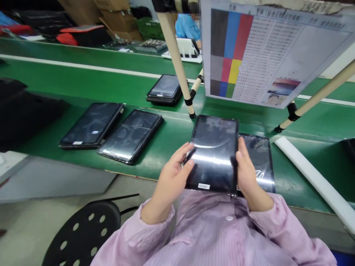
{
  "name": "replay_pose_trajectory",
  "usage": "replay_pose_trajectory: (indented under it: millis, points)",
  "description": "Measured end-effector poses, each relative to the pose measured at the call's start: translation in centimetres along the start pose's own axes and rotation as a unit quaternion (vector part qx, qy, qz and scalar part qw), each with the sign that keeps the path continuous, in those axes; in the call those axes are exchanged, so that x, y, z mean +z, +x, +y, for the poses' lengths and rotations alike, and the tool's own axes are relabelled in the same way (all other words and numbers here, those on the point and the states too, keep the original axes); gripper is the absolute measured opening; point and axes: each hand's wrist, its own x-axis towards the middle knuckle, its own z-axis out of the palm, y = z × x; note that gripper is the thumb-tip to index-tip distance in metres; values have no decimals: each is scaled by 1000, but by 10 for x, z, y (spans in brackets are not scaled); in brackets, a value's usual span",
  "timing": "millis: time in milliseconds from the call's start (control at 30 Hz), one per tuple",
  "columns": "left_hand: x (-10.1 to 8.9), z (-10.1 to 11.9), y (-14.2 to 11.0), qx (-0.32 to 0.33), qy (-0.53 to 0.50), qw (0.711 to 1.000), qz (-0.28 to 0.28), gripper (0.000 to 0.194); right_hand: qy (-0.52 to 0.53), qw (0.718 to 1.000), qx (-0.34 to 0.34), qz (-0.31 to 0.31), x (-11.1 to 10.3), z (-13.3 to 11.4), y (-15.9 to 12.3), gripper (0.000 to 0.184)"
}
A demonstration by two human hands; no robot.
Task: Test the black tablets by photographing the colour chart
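Between my two hands I hold a black tablet, its dark screen facing up with a small white label at its lower edge. My left hand grips the left side, with the thumb on the front and a small dark object, unclear in kind, by the fingers. Along the right edge, my right hand is closed on the tablet, its fingertips partly hidden. Another tablet lies on the bench just behind and to the right, partly covered by the held one and my right hand.
Two stacks of tablets, a left stack and a nearer stack, lie on the green bench. A further stack sits behind. A pipe stand carries a colour chart. A white bar lies right; a black stool stands lower left.
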Motion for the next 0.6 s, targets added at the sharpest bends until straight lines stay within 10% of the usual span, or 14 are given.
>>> replay_pose_trajectory:
  millis: [300,600]
  points:
    - [-23,-47,31,-148,-39,988,20,65,37,992,116,30,18,22,0,103]
    - [-18,-21,21,-222,-41,973,49,72,45,992,122,8,37,-3,-6,99]
